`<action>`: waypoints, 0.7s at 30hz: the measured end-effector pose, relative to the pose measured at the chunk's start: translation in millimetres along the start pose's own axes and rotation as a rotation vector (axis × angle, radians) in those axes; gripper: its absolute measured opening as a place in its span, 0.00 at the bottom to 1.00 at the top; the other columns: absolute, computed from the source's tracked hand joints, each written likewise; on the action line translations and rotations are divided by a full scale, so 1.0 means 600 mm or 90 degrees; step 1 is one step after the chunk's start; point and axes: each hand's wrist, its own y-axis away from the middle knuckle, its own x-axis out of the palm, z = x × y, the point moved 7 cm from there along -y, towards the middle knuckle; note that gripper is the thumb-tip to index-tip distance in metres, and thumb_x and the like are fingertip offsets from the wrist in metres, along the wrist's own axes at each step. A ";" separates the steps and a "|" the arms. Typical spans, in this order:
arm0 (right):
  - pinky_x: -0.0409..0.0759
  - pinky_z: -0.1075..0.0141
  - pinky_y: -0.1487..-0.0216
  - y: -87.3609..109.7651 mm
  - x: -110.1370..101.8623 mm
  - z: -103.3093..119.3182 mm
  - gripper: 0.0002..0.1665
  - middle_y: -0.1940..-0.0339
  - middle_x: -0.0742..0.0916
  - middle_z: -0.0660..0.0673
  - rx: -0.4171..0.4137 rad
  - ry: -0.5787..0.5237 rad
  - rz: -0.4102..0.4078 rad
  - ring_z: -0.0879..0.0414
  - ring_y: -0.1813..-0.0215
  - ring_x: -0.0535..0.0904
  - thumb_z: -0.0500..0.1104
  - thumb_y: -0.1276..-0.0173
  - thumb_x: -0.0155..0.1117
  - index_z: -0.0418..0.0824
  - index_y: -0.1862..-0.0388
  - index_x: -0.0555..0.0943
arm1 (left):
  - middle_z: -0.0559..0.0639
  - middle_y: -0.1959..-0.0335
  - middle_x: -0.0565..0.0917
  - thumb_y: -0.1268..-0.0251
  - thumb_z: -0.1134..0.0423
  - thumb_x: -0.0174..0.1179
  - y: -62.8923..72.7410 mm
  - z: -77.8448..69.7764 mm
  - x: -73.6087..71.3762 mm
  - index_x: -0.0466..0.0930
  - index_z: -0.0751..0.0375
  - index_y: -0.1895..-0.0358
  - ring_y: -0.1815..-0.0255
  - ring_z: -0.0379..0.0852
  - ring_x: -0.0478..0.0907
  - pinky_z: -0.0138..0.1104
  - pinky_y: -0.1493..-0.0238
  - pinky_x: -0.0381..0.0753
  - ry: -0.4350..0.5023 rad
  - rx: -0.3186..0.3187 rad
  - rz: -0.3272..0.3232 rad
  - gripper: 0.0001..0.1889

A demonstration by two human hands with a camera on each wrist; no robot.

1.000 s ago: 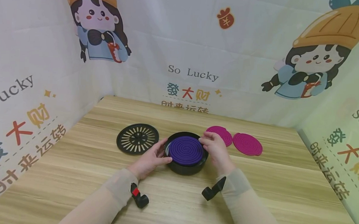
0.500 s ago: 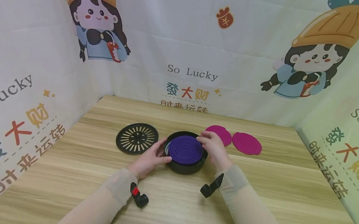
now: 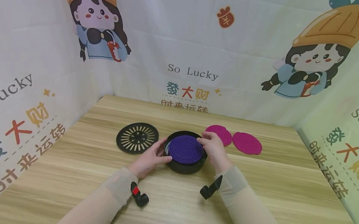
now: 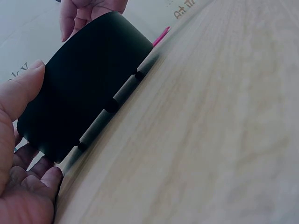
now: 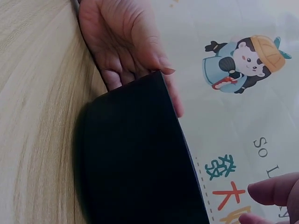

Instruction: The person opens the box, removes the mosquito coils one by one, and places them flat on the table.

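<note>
A round black mosquito coil box (image 3: 184, 168) stands in the middle of the table, without its lid. Inside it lies a purple mosquito coil (image 3: 185, 149), its top level near the rim. My left hand (image 3: 148, 160) grips the left side of the box, thumb at the near rim and fingers around the wall, as the left wrist view (image 4: 23, 186) also shows. My right hand (image 3: 216, 149) is over the right rim, fingertips at the coil's right edge. In the right wrist view, its finger and thumb (image 5: 275, 189) are spread apart above the rim.
A black slotted lid (image 3: 137, 138) lies left of the box. Two pink mosquito coils lie to the right, the nearer coil (image 3: 221, 135) partly behind my right hand and the other coil (image 3: 247, 143) beside it. Printed cloth (image 3: 158, 42) encloses the table's back and sides.
The right hand has shifted slightly left over the coil's edge. The left hand keeps its hold, and the box and coils stay where they were.
</note>
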 end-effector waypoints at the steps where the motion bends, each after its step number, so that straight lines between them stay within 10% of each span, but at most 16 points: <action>1: 0.69 0.51 0.34 0.001 0.000 0.001 0.28 0.36 0.73 0.31 -0.003 0.008 -0.002 0.41 0.37 0.70 0.33 0.32 0.58 0.27 0.34 0.66 | 0.58 0.22 0.44 0.41 0.70 0.65 0.000 0.000 0.000 0.41 0.59 0.23 0.23 0.53 0.42 0.41 0.27 0.51 -0.001 -0.001 0.000 0.49; 21: 0.65 0.49 0.31 0.005 0.008 0.000 0.27 0.37 0.74 0.31 -0.013 0.059 0.021 0.40 0.34 0.67 0.34 0.33 0.60 0.28 0.36 0.69 | 0.59 0.22 0.44 0.41 0.70 0.65 0.000 0.002 -0.002 0.42 0.60 0.23 0.23 0.54 0.42 0.41 0.27 0.51 -0.004 0.004 -0.003 0.48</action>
